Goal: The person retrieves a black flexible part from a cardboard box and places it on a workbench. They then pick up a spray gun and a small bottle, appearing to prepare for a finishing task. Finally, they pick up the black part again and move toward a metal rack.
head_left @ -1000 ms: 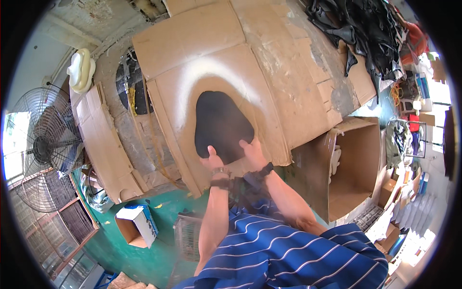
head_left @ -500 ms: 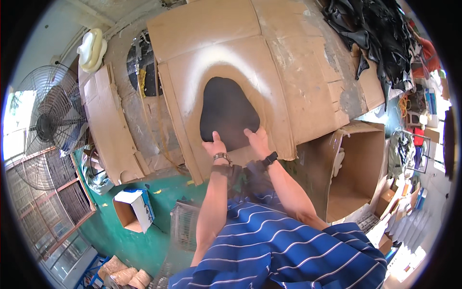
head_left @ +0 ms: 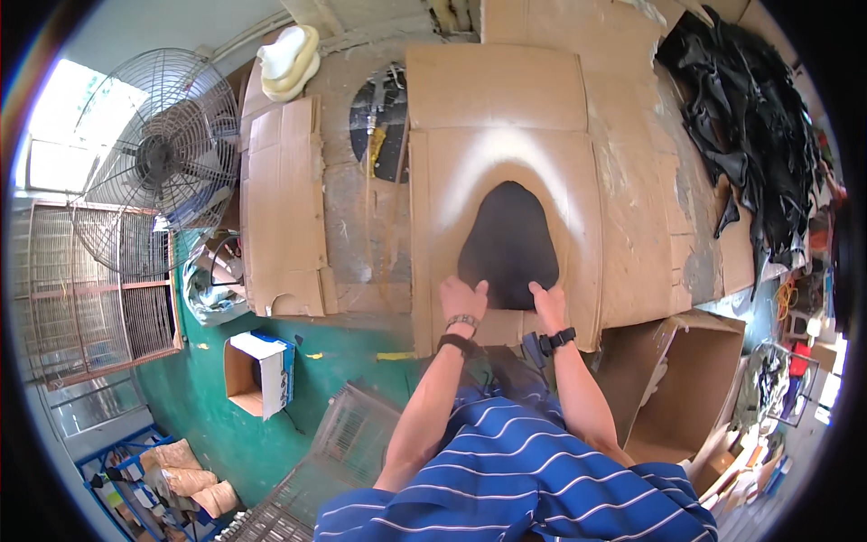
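The view is swinging leftward, so the black piece point(head_left: 510, 235), left hand point(head_left: 463, 298) and right hand point(head_left: 548, 309) are shifting rightward; the tilted cardboard sheet point(head_left: 497, 90) is squaring up, the fan point(head_left: 158, 154) is moving inward, the black scraps point(head_left: 750, 126) are nearing the right rim, and pale bundles point(head_left: 181, 474) are showing more fully.

On the cardboard sheet point(head_left: 497, 90), toward its near edge, lies the panel point(head_left: 510, 239), with the left hand point(head_left: 463, 303) at the panel's near left corner and the right hand point(head_left: 548, 305) at its near right. Left of the sheet lies a hose-fed tool point(head_left: 377, 146); farther left, beyond the table, stands the fan point(head_left: 158, 154). Right of the sheet spreads a heap of pieces point(head_left: 754, 154). A carton point(head_left: 625, 366) sits to the sheet's near right, a small box point(head_left: 276, 384) to its near left.
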The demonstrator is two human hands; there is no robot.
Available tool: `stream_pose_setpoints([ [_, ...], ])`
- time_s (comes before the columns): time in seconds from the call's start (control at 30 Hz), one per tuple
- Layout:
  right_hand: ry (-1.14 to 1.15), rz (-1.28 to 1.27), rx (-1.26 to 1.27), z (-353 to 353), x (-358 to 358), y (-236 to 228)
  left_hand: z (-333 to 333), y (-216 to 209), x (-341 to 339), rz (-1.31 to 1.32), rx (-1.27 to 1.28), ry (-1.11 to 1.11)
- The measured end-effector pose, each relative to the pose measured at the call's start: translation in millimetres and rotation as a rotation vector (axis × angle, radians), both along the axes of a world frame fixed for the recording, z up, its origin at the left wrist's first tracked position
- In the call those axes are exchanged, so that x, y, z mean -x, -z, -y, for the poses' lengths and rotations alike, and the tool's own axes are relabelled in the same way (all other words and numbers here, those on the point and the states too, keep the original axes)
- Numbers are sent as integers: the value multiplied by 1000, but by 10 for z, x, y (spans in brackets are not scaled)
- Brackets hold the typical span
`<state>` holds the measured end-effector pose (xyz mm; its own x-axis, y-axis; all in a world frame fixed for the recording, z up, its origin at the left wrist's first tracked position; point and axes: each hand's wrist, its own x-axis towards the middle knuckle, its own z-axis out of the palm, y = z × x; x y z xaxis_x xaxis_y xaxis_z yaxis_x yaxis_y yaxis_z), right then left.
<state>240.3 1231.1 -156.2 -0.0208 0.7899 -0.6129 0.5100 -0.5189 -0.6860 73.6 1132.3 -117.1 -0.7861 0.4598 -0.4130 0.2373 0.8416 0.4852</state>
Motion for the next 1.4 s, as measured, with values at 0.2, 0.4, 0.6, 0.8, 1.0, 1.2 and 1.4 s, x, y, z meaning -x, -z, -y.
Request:
stream_pose_setpoints([
  [0.2,-236,279,-324,184,-104,-407,232,-365,1195,-465,-90,-156],
  [0.4,-510,341,-674,815,336,-972,-50,336,2518,-237,-216,-122],
  [0.6,-572,299,-730,1306,722,-1090,-578,302,3124,428,-529,-198],
  [0.8,-658,288,-514,1706,910,-937,-532,-203,3207,772,-820,-338],
  [1.0,-788,326,-526,1844,1033,-566,-335,-999,3103,810,-1008,-246],
  [1.2,-873,384,-525,1923,1028,-347,258,-1344,2886,802,-1064,-272],
  [1.4,-938,434,-468,1899,969,-321,57,-781,3276,1273,-1030,-375],
])
